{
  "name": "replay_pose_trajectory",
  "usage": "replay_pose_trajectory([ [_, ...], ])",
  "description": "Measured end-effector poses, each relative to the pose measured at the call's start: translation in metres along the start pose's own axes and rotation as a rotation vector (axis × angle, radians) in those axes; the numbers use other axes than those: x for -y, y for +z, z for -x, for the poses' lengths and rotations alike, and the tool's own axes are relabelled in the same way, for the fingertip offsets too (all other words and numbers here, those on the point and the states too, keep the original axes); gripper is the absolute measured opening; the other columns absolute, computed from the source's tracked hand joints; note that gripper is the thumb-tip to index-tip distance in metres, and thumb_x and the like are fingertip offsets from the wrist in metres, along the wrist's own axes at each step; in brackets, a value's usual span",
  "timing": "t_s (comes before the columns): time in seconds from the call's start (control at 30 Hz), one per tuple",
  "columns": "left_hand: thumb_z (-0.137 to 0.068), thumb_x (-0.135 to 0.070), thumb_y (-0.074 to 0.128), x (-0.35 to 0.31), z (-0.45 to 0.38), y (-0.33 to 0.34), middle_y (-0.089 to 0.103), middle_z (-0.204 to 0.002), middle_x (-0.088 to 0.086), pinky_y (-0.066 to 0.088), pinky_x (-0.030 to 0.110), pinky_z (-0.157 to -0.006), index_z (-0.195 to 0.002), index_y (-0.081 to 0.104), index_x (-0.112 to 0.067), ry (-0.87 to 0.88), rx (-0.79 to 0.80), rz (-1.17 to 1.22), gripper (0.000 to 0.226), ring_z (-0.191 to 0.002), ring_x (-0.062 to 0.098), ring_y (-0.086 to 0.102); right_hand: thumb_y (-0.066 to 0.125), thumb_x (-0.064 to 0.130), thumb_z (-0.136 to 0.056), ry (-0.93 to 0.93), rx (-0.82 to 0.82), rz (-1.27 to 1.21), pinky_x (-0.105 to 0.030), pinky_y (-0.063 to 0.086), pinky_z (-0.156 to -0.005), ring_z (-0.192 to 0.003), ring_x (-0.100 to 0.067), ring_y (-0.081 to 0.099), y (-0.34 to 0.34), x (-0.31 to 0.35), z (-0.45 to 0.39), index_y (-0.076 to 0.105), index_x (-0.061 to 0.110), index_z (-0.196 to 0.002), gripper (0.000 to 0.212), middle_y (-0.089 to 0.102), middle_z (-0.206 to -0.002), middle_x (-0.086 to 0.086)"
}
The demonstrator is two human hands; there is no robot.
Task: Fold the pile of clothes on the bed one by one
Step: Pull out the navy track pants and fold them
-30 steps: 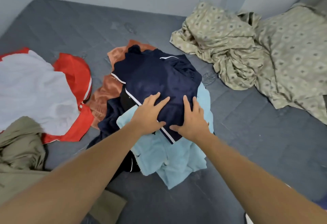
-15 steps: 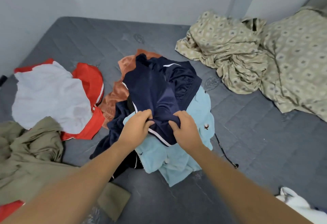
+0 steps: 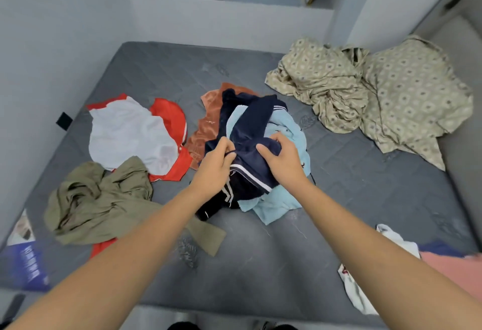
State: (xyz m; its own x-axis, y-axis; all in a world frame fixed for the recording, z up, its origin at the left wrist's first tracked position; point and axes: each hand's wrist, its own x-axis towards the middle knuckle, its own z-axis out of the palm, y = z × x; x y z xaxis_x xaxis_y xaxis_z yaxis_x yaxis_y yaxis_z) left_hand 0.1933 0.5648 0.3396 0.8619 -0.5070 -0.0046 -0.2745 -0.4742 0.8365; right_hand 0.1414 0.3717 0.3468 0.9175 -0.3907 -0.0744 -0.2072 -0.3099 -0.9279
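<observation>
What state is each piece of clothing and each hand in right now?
Navy garment: bunched, gripped by both hands
Left hand: closed on navy garment
Right hand: closed on navy garment
Light blue garment: crumpled underneath
Olive garment: crumpled
Red and white shirt: spread, unfolded
Patterned sheet: rumpled

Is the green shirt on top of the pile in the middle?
No, the green shirt lies by itself left of the pile, and both hands, left and right, grip a navy garment on top.

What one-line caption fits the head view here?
Both hands, left hand and right hand, grip a navy garment atop the clothes pile on a grey bed.
</observation>
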Motion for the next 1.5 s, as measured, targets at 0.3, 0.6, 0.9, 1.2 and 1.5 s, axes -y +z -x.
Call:
replay_pose_trajectory([
  [0.3,-0.087,-0.017,0.081,-0.040,0.041,-0.040,0.067,-0.121,-0.010,0.049,0.019,-0.087,-0.132,0.053,-0.025,-0.003,0.084,0.085,0.054,-0.113,0.008,0.065,0.073,0.025,-0.094,0.081,0.029,-0.159,-0.048,0.057,-0.072,-0.074,-0.015,0.065,0.027,0.100,0.045,0.062,-0.002,-0.095,0.029,0.068,-0.083,-0.021],
  [0.6,-0.097,-0.007,0.060,-0.104,0.006,-0.091,0.075,-0.106,-0.003,0.056,0.041,-0.092,-0.111,0.069,-0.018,0.034,-0.119,0.226,0.020,-0.102,0.016,0.070,0.082,0.027,-0.088,0.193,0.076,-0.205,-0.026,0.055,-0.088,-0.106,-0.013,0.064,0.010,0.055,0.092,0.063,0.022,-0.122,0.039,0.064,-0.121,-0.002],
  [0.9,-0.097,-0.014,0.060,-0.203,-0.032,-0.132,0.073,-0.092,-0.003,0.054,0.036,-0.080,-0.098,0.067,-0.018,0.234,-0.188,0.163,0.008,-0.090,0.018,0.069,0.080,0.044,-0.077,0.168,0.088,0.200,-0.034,0.053,-0.090,-0.104,-0.013,0.062,0.044,0.030,0.105,0.060,0.029,-0.121,0.051,0.064,-0.114,0.010],
  [1.2,-0.099,-0.018,0.060,-0.202,-0.057,-0.167,0.066,-0.087,-0.011,0.046,0.027,-0.070,-0.101,0.063,-0.016,0.160,-0.298,0.043,0.004,-0.081,0.006,0.062,0.046,0.008,-0.104,0.077,-0.060,0.146,-0.031,0.050,-0.079,-0.092,-0.031,0.064,0.022,0.059,0.059,0.060,0.009,-0.104,0.014,0.068,-0.099,-0.009],
  [1.5,-0.095,-0.033,0.072,-0.177,-0.037,-0.158,0.074,-0.093,-0.008,0.054,0.028,-0.086,-0.095,0.073,-0.023,0.204,-0.146,-0.003,0.010,-0.088,0.008,0.068,0.049,0.020,-0.096,0.075,0.047,-0.023,-0.039,0.045,-0.072,-0.081,-0.035,0.064,-0.014,0.165,-0.008,0.062,-0.006,-0.100,0.029,0.067,-0.093,-0.028],
])
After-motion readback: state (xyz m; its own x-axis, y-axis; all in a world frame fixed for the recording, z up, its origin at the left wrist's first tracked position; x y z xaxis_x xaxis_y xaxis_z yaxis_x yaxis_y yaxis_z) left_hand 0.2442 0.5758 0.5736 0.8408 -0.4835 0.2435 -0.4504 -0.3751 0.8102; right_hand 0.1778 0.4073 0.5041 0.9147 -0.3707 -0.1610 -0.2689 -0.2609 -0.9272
